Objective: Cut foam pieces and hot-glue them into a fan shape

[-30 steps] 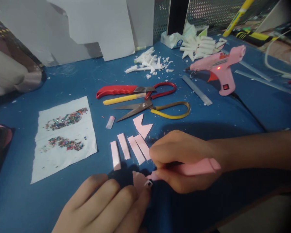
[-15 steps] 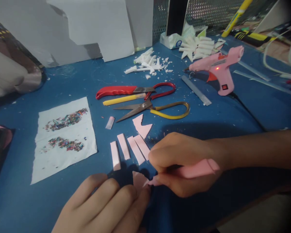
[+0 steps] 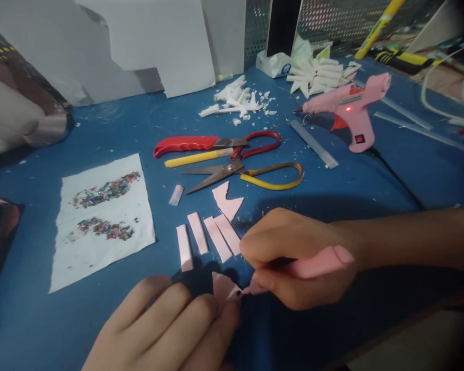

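Note:
My right hand (image 3: 297,257) is closed round a pink craft knife (image 3: 317,263), its tip touching a small pink paper piece (image 3: 221,286) on the blue table (image 3: 147,129). My left hand (image 3: 166,330) lies with fingers stretched flat, the fingertips pressing that piece down at the near edge. Several cut pink strips (image 3: 209,239) lie side by side just beyond the piece, and a jagged pink offcut (image 3: 226,200) sits behind them.
Yellow-handled scissors (image 3: 251,174), red scissors and a red cutter (image 3: 185,145) lie mid-table. A pink glue gun (image 3: 348,108) with its light on stands at right beside glue sticks. A white sheet with glitter (image 3: 100,221) lies left. White foam scraps (image 3: 235,98) and white boards stand behind.
The knife tip has shifted slightly along the pink piece's edge; my left hand has stayed pressing it down. Nothing else has moved.

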A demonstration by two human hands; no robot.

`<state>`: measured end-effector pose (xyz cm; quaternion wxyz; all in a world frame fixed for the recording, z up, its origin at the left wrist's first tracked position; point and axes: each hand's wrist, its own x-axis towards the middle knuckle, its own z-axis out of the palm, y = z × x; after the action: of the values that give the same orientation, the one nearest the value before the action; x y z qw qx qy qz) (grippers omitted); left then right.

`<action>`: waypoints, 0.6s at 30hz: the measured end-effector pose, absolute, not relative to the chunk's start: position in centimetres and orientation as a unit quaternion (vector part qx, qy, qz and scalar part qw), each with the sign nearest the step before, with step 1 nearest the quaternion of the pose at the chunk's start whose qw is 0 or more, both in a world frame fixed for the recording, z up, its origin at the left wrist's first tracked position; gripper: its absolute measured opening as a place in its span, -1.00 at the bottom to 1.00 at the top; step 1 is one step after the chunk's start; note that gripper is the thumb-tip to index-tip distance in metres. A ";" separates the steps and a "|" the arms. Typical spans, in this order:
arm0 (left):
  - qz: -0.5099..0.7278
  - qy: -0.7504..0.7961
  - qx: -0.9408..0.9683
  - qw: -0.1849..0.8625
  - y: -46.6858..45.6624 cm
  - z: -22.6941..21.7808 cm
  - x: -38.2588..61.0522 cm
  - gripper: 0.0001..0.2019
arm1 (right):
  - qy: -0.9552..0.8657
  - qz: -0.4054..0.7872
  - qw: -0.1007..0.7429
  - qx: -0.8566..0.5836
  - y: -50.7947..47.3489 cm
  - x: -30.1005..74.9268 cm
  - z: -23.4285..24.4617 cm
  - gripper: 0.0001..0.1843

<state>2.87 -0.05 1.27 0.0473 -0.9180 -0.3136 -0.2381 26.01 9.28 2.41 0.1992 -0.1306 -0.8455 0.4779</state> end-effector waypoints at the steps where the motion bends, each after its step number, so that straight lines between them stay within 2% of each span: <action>1: -0.238 -0.314 -0.918 0.049 0.0 1.3 2.9 -0.69 | -0.846 0.476 0.201 -0.135 9.3 26.0 2.4 -0.73; 18: -0.231 -0.316 -0.919 0.040 -0.1 1.5 2.9 -0.71 | -0.848 0.474 0.198 -0.130 9.3 26.0 2.4 -0.74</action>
<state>2.90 -0.07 1.54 0.0403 -0.9193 -0.3161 -0.2308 26.00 9.27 2.38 0.1975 -0.1301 -0.8483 0.4738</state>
